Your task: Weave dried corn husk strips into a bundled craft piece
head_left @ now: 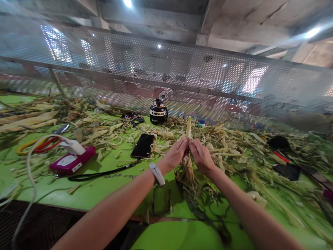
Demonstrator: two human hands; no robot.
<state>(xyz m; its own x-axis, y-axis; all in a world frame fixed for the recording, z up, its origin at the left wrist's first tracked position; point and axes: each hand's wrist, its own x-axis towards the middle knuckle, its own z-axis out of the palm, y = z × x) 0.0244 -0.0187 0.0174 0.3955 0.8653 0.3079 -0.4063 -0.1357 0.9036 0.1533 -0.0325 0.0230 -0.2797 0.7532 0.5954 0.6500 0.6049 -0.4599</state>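
Both hands meet in front of me above the green table (pixel 104 192). Between their pinched fingers stands a corn husk bundle (pixel 188 129), its pale tapered tip pointing up and its dry brown ends hanging below. My left hand (pixel 177 152), with a white band on the wrist, is closed on it from the left. From the other side my right hand (pixel 202 157) grips it, fingertips touching those of the left. Part of the bundle is hidden by the fingers. Under the hands lie loose dark green and dried husk strips (pixel 200 194).
A black phone (pixel 143 146) with a strap lies left of the hands. A magenta power block (pixel 87 159) with a white plug and cable sits farther left. Behind stand a black bottle (pixel 157 113) and a perforated metal screen (pixel 182 76). Husk scraps (pixel 234 152) spread right.
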